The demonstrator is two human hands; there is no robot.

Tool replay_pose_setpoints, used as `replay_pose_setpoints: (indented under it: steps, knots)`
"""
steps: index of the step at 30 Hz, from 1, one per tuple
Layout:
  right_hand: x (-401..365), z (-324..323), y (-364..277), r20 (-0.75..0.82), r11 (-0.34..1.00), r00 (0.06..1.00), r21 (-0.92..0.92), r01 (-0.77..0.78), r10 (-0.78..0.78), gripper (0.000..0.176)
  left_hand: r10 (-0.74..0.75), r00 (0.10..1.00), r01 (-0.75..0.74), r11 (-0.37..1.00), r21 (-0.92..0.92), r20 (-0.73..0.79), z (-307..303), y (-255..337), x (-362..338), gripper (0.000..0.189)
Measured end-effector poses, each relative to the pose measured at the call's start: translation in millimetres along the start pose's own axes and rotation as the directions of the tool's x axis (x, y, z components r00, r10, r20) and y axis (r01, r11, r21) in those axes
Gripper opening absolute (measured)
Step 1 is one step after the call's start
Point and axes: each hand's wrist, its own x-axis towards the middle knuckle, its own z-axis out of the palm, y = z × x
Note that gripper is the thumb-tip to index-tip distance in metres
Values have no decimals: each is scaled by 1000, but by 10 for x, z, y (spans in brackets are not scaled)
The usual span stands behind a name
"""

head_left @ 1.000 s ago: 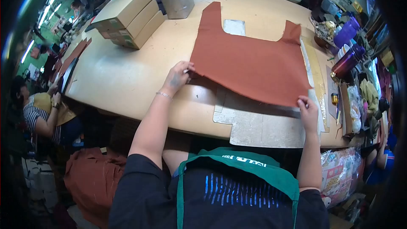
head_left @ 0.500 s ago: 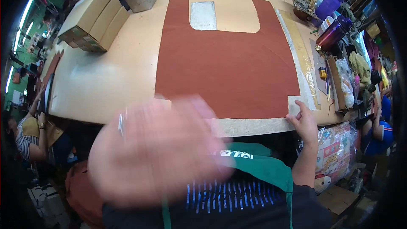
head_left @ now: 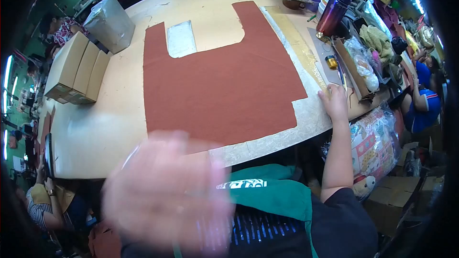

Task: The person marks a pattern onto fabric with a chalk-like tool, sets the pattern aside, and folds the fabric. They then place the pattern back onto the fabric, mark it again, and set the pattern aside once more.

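Note:
A reddish-brown fabric piece with a wide cut-out at its far side lies flat on a grey sheet. My right hand is at the table's right front, its fingers pinched at the near end of a long tan strip. My left hand is raised close to the camera and heavily smeared by motion. Its fingers cannot be made out, nor whether it holds anything. Inside the cut-out lies a small grey rectangular plate.
Cardboard boxes and a wrapped grey block stand at the left. On the right are a purple bottle, a small yellow jar, pencils and a cluttered box. Other people sit at both sides.
My right hand has left the grey sheet's corner for the tan strip's near end. The view has turned and shifted, so the fabric appears farther left. The left hand stays raised and blurred.

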Motion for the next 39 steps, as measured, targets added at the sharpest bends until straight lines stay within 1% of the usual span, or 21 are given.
replay_pose_setpoints:
  steps: [1,2,3,4,5,8,9,12,15,18,20,21,24,25,26,27,28,32,34,36,39]
  knots:
    - [57,51,-54,3,1000,1000,-9,-10,10,40,-125,988,118,990,77,90,39,-201,-23,22]
    - [118,84,-60,23,1000,999,1,-26,25,40,-342,920,299,928,221,190,192,-528,-190,29]
    - [166,88,-117,87,995,993,59,-81,76,40,-588,783,430,748,505,203,370,-752,-405,41]
    - [221,65,-167,150,984,981,110,-143,126,40,-708,691,465,591,659,147,505,-964,-617,47]
    - [254,57,-196,216,965,960,154,-214,178,40,-803,592,465,412,784,71,601,-1122,-777,54]
    - [219,111,-221,15,995,995,-44,-95,96,42,-895,440,554,208,806,-72,573,-1286,-1127,63]
    - [224,117,-214,-47,991,997,-119,-62,57,43,-899,433,560,205,802,-72,526,-1273,-1189,65]
    - [407,102,-182,335,938,916,182,-294,222,51,-905,417,587,202,784,-79,351,-1205,-1362,66]
    - [338,99,-288,83,986,989,-125,-109,120,58,-908,417,560,222,798,-40,190,-1095,-1508,67]
    - [419,174,-196,83,977,990,-193,-93,111,62,-909,416,559,232,796,-28,90,-1020,-1666,70]
    - [517,190,-61,163,992,981,-76,-98,109,64,-926,377,584,213,784,-30,72,-977,-1663,76]
    - [570,177,-41,201,995,974,-15,-102,103,64,-908,417,573,226,788,-43,102,-947,-1596,76]
    - [744,-4,-62,583,950,803,165,-265,122,56,-862,506,531,273,802,-41,363,-884,-1340,79]
    - [745,17,-29,628,845,777,388,-368,50,51,-873,488,515,279,810,-10,440,-885,-1322,79]
    - [731,21,-27,650,676,759,574,-462,-33,46,-881,473,499,287,818,21,504,-913,-1318,79]
    - [725,16,-34,649,456,751,708,-539,-120,42,-886,461,480,297,825,51,526,-946,-1319,80]
    - [719,-22,-24,643,295,750,755,-585,-158,35,-881,471,503,312,806,48,509,-953,-1346,81]
    - [710,-378,-133,404,165,886,913,-374,-229,33,-861,508,512,332,792,32,501,-938,-1421,81]
    - [858,-574,-89,327,162,914,942,-294,-241,26,-845,534,521,342,782,14,497,-926,-1450,81]
    - [1046,-731,-68,270,181,932,956,-230,-241,23,-854,518,496,341,798,43,501,-911,-1445,81]
    - [1370,-781,41,169,109,961,983,-148,-219,19,-870,488,466,327,822,69,499,-892,-1428,80]
